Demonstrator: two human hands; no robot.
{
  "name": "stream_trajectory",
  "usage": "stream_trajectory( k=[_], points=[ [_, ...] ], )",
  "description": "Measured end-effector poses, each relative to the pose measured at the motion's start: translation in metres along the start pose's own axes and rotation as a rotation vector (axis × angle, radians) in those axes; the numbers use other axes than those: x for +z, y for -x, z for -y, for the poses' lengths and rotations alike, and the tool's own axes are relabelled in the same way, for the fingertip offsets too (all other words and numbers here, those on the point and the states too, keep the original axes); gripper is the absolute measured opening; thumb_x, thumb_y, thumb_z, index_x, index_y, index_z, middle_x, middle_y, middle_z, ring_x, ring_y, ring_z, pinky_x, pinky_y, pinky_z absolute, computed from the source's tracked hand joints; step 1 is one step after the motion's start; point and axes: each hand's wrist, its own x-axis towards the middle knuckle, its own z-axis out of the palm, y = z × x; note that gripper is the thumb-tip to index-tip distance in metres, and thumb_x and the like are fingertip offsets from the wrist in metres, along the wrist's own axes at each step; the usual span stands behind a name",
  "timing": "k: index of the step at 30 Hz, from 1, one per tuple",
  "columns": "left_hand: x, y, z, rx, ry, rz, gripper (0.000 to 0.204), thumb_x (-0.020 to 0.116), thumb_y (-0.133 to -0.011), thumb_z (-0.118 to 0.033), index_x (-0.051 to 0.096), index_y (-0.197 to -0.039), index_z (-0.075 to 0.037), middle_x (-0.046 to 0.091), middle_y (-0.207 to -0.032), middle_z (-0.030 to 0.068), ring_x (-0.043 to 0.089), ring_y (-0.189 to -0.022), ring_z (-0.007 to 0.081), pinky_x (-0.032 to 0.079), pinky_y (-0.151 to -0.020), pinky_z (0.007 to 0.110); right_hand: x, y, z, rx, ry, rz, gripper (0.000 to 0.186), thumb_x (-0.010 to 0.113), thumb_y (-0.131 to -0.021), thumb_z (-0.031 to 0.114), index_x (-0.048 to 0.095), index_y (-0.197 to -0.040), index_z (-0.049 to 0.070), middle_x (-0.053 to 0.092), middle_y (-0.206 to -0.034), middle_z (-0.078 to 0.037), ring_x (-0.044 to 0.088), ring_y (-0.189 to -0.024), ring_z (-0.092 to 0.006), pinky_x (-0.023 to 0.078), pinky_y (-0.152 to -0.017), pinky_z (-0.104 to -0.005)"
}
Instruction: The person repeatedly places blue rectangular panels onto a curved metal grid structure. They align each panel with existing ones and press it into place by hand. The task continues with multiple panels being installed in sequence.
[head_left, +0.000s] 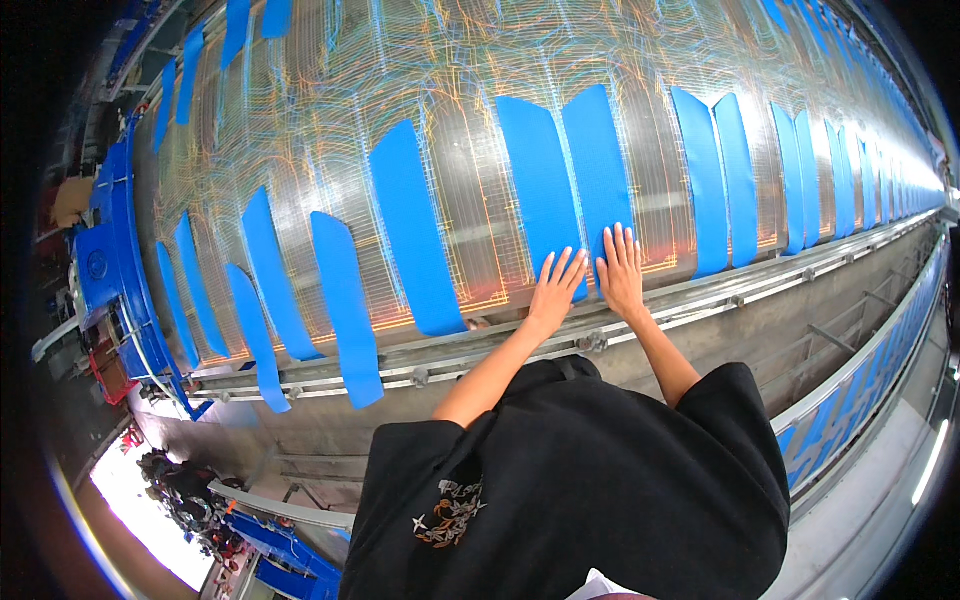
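Note:
My left hand [558, 291] lies flat, fingers stretched out, on the near end of a blue cut panel [540, 170]. Beside it, my right hand [621, 275] rests with straight fingers on the near end of a second blue panel [597, 150], which lies close alongside the first. The tops of these two panels are cut at a slant. Both panels lie on a shiny metal table [468, 160] marked with yellow, orange and blue lines. To the left is a wide blue panel [415, 240]; a narrower pair [700, 180] lies to the right.
A metal rail [700, 300] runs along the table's near edge. Two panels at the left, including a long one [347, 310], hang over it. Blue machinery [105, 265] stands at the table's left end. Another table [850, 370] with blue panels is at lower right.

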Motion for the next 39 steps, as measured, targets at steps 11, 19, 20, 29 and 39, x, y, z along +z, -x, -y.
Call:
stream_trajectory(
  k=[11, 19, 20, 29, 39],
  points=[
    [-0.126, 0.249, 0.123, -0.487, 0.651, -0.341, 0.057, 0.066, -0.103, -0.039, 0.06, -0.141, 0.003, 0.066, -0.137, 0.0257, 0.062, -0.128, 0.0426, 0.046, -0.111, 0.049, 0.039, 0.026, 0.276, 0.0, -0.577, 0.221, 0.034, 0.062, -0.103, 0.034, 0.075, -0.107, 0.003, 0.073, -0.085, -0.021, 0.072, -0.082, -0.0429, 0.054, -0.074, -0.0542],
    [-0.097, 0.497, 0.148, -0.913, 0.972, -0.69, 0.04, 0.071, -0.1, -0.03, 0.071, -0.123, 0.003, 0.076, -0.118, 0.021, 0.073, -0.113, 0.0334, 0.055, -0.097, 0.041, 0.181, 0.093, 0.493, 0.152, -0.339, 0.449, 0.071, 0.066, -0.086, 0.075, 0.08, -0.098, 0.007, 0.077, -0.092, -0.022, 0.074, -0.1, -0.0413, 0.044, -0.101, -0.0641],
    [-0.094, 0.509, 0.149, -0.919, 0.999, -0.704, 0.039, 0.071, -0.099, -0.029, 0.072, -0.122, 0.003, 0.077, -0.116, 0.0205, 0.073, -0.112, 0.033, 0.056, -0.096, 0.04, 0.189, 0.093, 0.503, 0.2, -0.357, 0.452, 0.065, 0.068, -0.087, 0.071, 0.078, -0.095, 0.006, 0.077, -0.09, -0.02, 0.074, -0.096, -0.0388, 0.047, -0.098, -0.0602],
    [-0.047, 0.524, 0.26, -0.879, 1.709, -0.726, 0.055, 0.066, -0.104, -0.048, 0.07, -0.126, 0.002, 0.074, -0.126, 0.0158, 0.07, -0.118, 0.0342, 0.053, -0.102, 0.045, 0.068, 0.112, 0.558, 0.234, -1.448, 0.566, 0.023, 0.062, -0.101, 0.018, 0.072, -0.115, 0.003, 0.069, -0.091, 0.002, 0.058, -0.077, -0.0071, 0.046, -0.07, -0.0279],
    [-0.154, 0.393, 0.387, -0.582, 2.446, -0.478, 0.044, 0.073, -0.101, -0.029, 0.064, -0.132, 0.001, 0.073, -0.124, 0.0145, 0.071, -0.113, 0.0274, 0.058, -0.101, 0.044, 0.018, 0.108, 0.518, 0.524, -1.797, 0.617, 0.021, 0.064, -0.097, 0.013, 0.065, -0.117, 0.006, 0.064, -0.097, 0.003, 0.055, -0.083, -0.0042, 0.046, -0.076, -0.0233]
  ],
)
